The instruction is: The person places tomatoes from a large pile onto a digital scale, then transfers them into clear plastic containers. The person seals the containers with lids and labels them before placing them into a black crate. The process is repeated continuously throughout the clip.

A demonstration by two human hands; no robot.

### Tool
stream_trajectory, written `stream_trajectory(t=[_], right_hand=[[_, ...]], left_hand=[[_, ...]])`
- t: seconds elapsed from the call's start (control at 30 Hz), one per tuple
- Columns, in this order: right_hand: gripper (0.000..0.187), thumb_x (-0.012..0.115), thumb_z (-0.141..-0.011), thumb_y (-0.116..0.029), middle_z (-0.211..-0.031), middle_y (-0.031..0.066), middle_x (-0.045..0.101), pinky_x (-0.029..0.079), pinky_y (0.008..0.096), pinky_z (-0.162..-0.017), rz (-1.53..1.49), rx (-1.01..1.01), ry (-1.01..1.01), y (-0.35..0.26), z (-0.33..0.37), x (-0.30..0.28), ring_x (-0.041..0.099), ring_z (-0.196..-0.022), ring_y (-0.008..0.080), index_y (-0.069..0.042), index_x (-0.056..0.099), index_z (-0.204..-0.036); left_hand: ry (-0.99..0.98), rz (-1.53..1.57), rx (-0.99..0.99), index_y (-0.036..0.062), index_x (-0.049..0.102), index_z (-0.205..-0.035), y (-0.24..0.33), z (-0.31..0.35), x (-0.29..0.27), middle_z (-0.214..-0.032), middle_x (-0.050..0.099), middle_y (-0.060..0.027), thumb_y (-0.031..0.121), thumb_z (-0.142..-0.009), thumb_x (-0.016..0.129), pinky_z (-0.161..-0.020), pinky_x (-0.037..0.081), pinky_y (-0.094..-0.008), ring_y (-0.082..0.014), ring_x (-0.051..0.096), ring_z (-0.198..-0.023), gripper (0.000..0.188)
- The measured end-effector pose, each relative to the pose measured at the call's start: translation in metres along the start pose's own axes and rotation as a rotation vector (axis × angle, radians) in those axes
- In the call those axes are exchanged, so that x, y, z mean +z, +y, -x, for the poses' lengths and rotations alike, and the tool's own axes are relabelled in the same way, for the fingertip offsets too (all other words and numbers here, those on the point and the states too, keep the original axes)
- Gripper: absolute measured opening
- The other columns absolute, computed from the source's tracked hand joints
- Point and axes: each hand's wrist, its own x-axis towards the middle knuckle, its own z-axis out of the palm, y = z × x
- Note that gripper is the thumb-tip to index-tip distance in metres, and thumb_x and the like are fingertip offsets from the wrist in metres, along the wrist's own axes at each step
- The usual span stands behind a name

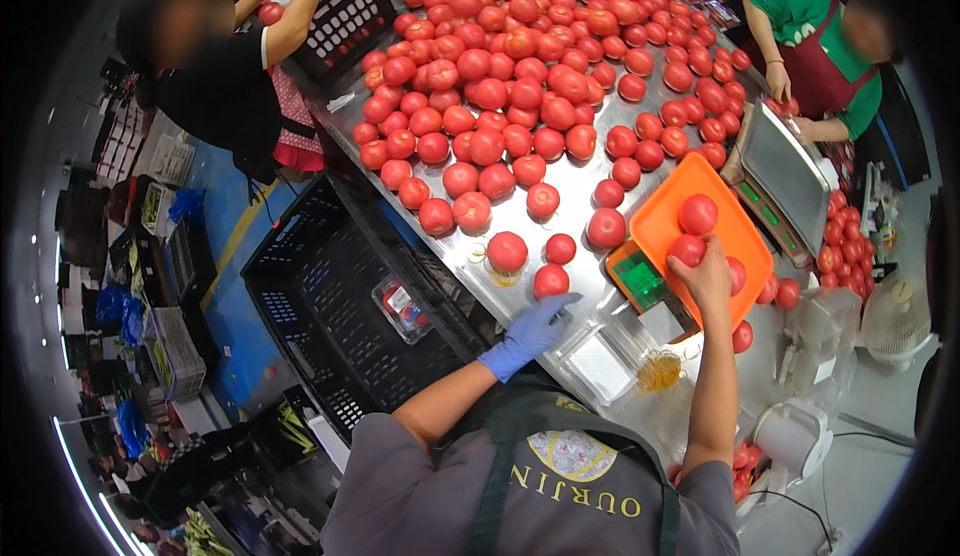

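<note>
My right hand [708,278] is closed on a tomato [687,249] over an orange tray [655,218]. A second tomato [698,214] lies in the tray just beyond it, and another [735,276] sits to the right of my fingers. Under the tray is a scale with a lit green display [640,274]. My left hand [535,336], in a blue glove, has its fingers stretched out beside a loose tomato [551,280] at the table's near edge, holding nothing I can see. Clear plastic boxes [603,359] and a bunch of yellowish rubber bands [660,370] lie between my arms.
A large heap of tomatoes [500,86] covers the metal table [575,191]. A black crate [300,246] at the left holds one packed box [402,308]. Co-workers stand far left [215,96] and far right [815,46], the latter near another scale [785,181]. A white fan [897,316] is at right.
</note>
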Motion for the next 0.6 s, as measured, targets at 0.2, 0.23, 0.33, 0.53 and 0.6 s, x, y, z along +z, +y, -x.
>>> stream_trajectory(t=[0.2, 0.23, 0.33, 0.53, 0.6], right_hand=[[0.069, 0.078, -0.067, -0.026, -0.119, 0.019, 0.055, 0.049, 0.0429, -0.087, -0.318, -0.363, 0.049, -0.085, -0.011, 0.018, 0.058, -0.106, 0.0375, -0.001, 0.046, -0.123], [0.067, 0.078, -0.067, -0.023, -0.119, 0.0189, 0.055, 0.049, 0.0432, -0.086, -0.326, -0.453, 0.026, -0.097, -0.024, 0.037, 0.057, -0.106, 0.0376, -0.002, 0.046, -0.123], [0.066, 0.076, -0.066, -0.019, -0.117, 0.0189, 0.055, 0.049, 0.0438, -0.086, -0.062, -0.491, -0.053, -0.119, -0.069, 0.097, 0.058, -0.102, 0.0381, -0.003, 0.048, -0.123], [0.041, 0.069, -0.075, -0.013, -0.119, 0.0175, 0.055, 0.05, 0.0442, -0.084, -0.113, -0.566, -0.097, -0.12, -0.077, 0.143, 0.058, -0.104, 0.0368, -0.005, 0.055, -0.113], [0.036, 0.068, -0.076, -0.012, -0.119, 0.0177, 0.055, 0.05, 0.0446, -0.083, -0.237, -0.626, -0.096, -0.116, -0.047, 0.116, 0.057, -0.105, 0.0365, -0.006, 0.057, -0.11]], left_hand=[[0.44, -0.37, 0.37, 0.0142, 0.053, -0.128, 0.0, -0.095, -0.11, -0.109, 0.059, -0.0136, 0.011, -0.088, 0.056, -0.083, 0.049, -0.0392, -0.0308, 0.059, -0.1, 0.041], [0.439, -0.443, 0.437, 0.0151, 0.051, -0.13, 0.001, -0.122, -0.122, -0.115, 0.057, -0.014, 0.011, -0.088, 0.056, -0.084, 0.049, -0.039, -0.0308, 0.058, -0.103, 0.043], [0.343, -1.023, 0.508, 0.0172, 0.047, -0.134, -0.001, -0.184, -0.135, -0.125, 0.051, -0.0134, 0.013, -0.087, 0.054, -0.085, 0.049, -0.0385, -0.0297, 0.058, -0.106, 0.047], [-0.064, -1.433, 0.251, 0.0237, 0.054, -0.125, -0.005, -0.24, -0.121, -0.124, 0.053, -0.0121, 0.024, -0.092, 0.049, -0.078, 0.052, -0.0473, -0.03, 0.059, -0.104, 0.033], [0.071, -1.235, 0.282, 0.0199, 0.058, -0.113, 0.002, -0.239, -0.122, -0.108, 0.056, -0.0113, 0.022, -0.085, 0.057, -0.07, 0.053, -0.0435, -0.0296, 0.062, -0.096, 0.028]])
